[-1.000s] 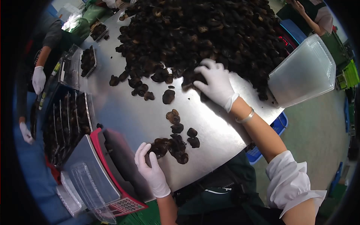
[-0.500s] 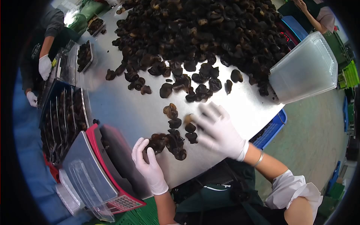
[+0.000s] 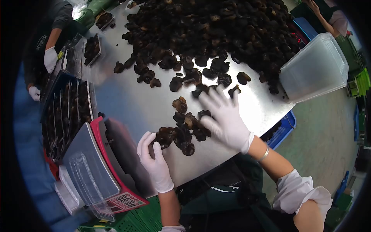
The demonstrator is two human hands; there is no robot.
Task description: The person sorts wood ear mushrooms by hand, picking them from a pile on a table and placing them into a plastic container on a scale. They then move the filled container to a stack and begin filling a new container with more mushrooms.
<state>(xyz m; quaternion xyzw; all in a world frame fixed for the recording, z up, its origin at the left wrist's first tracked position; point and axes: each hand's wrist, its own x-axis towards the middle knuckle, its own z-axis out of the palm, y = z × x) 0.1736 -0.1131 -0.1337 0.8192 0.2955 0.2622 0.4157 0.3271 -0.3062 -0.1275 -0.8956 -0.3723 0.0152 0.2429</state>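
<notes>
My left hand point(image 3: 155, 164), in a white glove, rests at the near side of the metal table with thumb and fingers apart. Its curved fingertips are right beside a small cluster of dark wood ear mushrooms point(image 3: 181, 140). My right hand point(image 3: 228, 123), also gloved and partly blurred, is spread over the table to the right of this cluster. Its thumb is close to the cluster's right pieces, and its fingertips overlap a few loose wood ears point(image 3: 199, 90) farther back. A large heap of wood ears point(image 3: 208, 31) covers the far part of the table.
At left stands a red-framed scale point(image 3: 103, 149) with a keypad, beside filled clear trays point(image 3: 69, 110). A stack of clear plastic containers point(image 3: 315, 69) stands at the right edge, above a blue basket point(image 3: 284, 129). A co-worker's gloved hand point(image 3: 50, 59) is at far left; another person's arm point(image 3: 322, 19) shows at upper right.
My right hand has moved a little away from me, toward the heap. Wood ears that lay apart beside it now sit against the cluster. My left hand stays beside the cluster.
</notes>
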